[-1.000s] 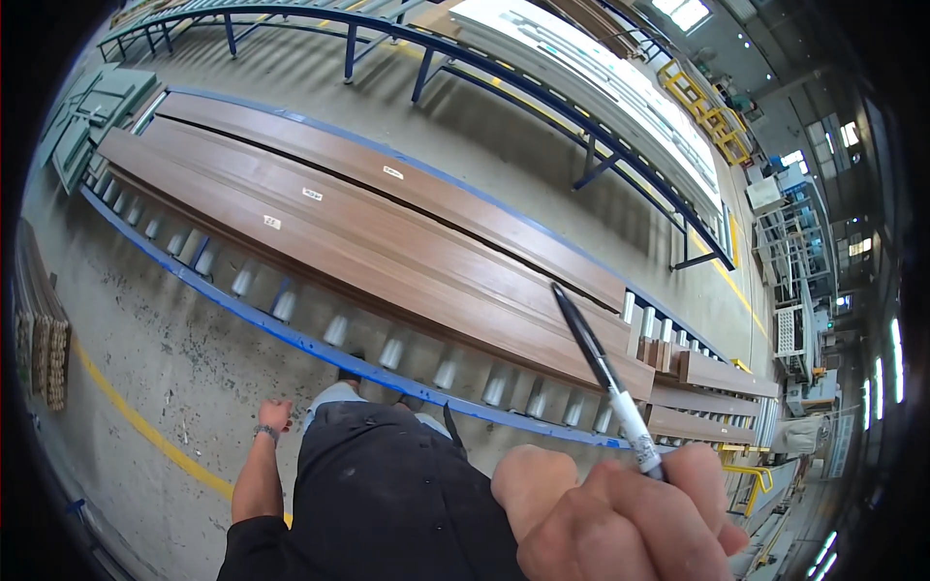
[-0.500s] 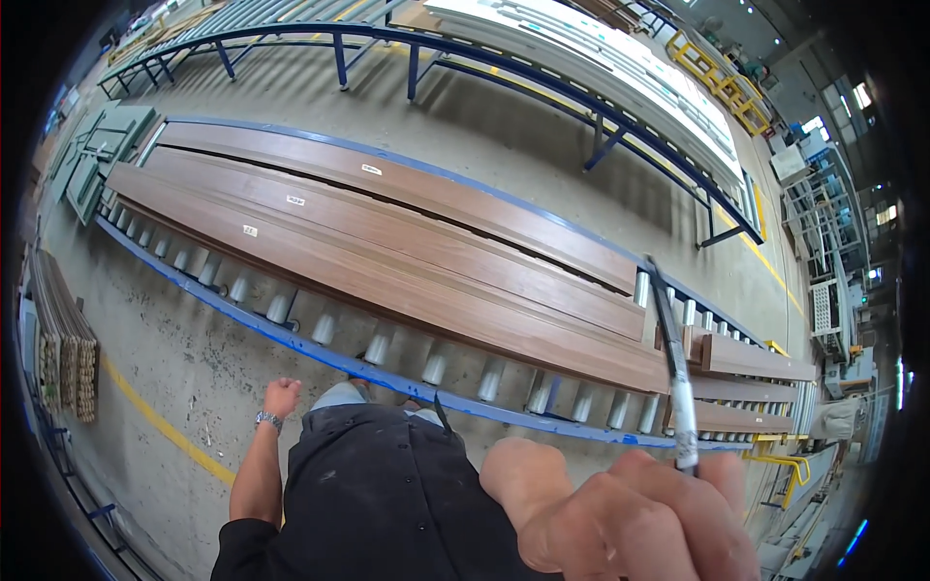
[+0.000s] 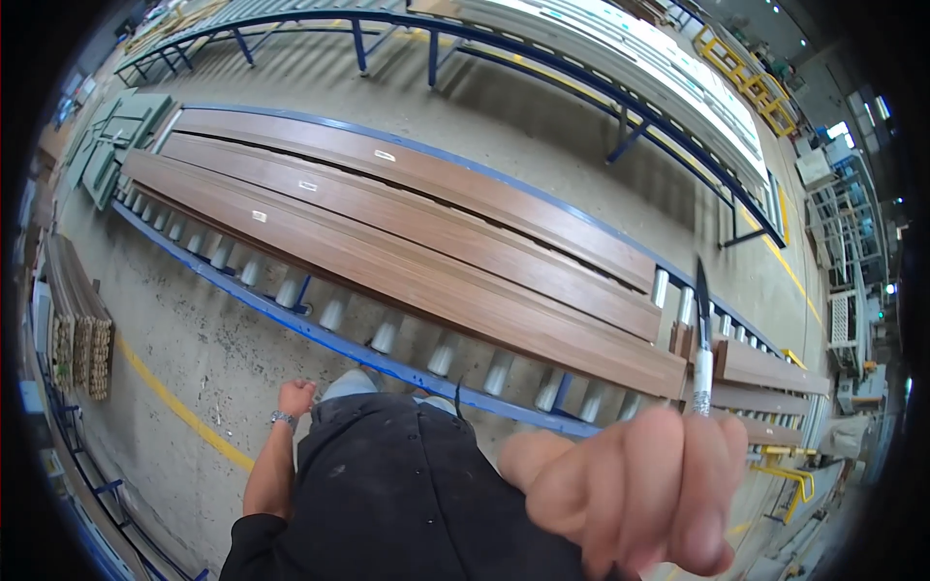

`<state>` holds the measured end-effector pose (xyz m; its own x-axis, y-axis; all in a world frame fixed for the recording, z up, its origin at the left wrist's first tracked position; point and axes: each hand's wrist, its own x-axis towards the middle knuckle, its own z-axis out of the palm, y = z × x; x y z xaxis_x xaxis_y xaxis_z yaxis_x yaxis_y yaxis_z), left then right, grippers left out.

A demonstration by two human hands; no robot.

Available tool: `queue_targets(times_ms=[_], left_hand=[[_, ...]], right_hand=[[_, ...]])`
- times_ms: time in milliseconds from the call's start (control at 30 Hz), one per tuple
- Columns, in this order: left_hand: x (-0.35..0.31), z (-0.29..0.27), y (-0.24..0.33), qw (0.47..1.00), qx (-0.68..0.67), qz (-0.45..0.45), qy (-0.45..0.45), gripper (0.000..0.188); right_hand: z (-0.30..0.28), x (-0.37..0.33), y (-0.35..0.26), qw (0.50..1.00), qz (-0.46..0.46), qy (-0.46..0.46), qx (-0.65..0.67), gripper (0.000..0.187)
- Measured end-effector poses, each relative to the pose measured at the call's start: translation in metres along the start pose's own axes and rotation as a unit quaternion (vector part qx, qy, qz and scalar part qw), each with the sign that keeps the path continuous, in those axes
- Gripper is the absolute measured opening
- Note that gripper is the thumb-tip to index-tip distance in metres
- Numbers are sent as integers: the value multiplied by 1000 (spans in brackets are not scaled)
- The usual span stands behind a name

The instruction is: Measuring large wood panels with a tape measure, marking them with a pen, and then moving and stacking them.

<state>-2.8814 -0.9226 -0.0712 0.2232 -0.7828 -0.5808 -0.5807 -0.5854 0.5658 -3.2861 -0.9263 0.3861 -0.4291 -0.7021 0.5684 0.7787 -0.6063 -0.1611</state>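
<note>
In front of me on the right, my right hand [image 3: 644, 489] is closed around a slender tool [image 3: 703, 363] with a pale, speckled handle and a dark, tapering tip. The tool points up and away from me; its exact kind is unclear. My left hand [image 3: 296, 396] hangs low beside my body, its fingers curled in with nothing showing in them. A watch [image 3: 282, 418] is on that wrist. Beyond both hands lie long brown wood-grain boards [image 3: 417, 268], side by side, each with a small white label. The tool's tip stands over their right end, apparently above them.
The boards rest on a blue-framed roller conveyor [image 3: 334, 312]. More brown boards [image 3: 770, 369] lie farther right. Another conveyor [image 3: 528, 48] with pale panels runs beyond. Green panels [image 3: 111, 145] stand at the far left, and stacked strips [image 3: 82, 334] sit nearer. A yellow line [image 3: 184, 416] marks the floor.
My right hand has turned, and the tool now stands more upright, farther right in view. The whole scene has shifted slightly with my head. My left hand still hangs at my side.
</note>
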Motion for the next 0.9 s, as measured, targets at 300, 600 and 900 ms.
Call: queue_targets(times_ms=[300,600,900], left_hand=[[4,8,10,999,35,-28,-8,35],[16,1,22,997,50,-51,-20,35],[25,8,-3,997,70,15,-20,32]], right_hand=[[-40,-8,-12,990,37,-46,-125,38],[-19,22,3,958,52,-256,119,35],[28,15,41,906,-342,-129,216,30]])
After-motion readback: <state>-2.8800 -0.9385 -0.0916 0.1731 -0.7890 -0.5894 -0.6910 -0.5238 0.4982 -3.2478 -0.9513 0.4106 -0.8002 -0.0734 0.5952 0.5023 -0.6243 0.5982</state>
